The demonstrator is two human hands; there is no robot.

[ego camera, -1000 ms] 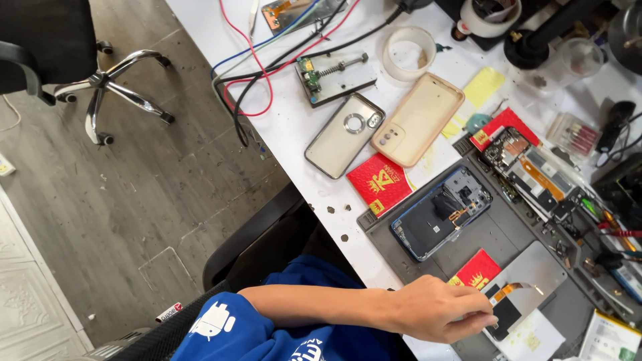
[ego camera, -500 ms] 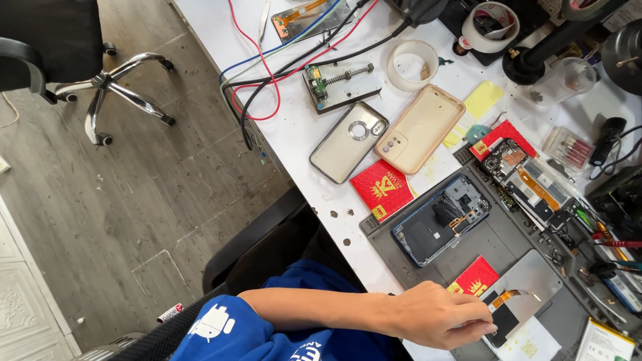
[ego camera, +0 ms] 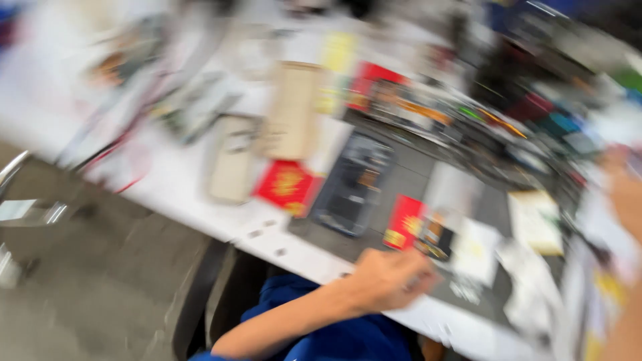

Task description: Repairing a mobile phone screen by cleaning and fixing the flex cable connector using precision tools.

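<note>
The whole head view is smeared by motion. My left hand (ego camera: 391, 277) rests at the near edge of a dark work mat (ego camera: 401, 177), fingers curled, just below a red card (ego camera: 404, 220) and a small dark part (ego camera: 435, 235). I cannot make out whether the fingers pinch anything. An opened phone (ego camera: 351, 184) lies on the mat to the left of the hand. My right hand (ego camera: 627, 194) shows only as a blurred shape at the right edge, and its fingers are unreadable.
A second red card (ego camera: 287, 186), a grey phone back (ego camera: 231, 167) and a beige phone back (ego camera: 291, 110) lie on the white table (ego camera: 200, 214). Red and black cables (ego camera: 120, 134) trail at the left. Blurred tools and parts crowd the far right.
The camera has swung sharply, so the table now fills the view and blurs. My left hand stays by the small part on the mat. A right hand has come into sight at the right edge.
</note>
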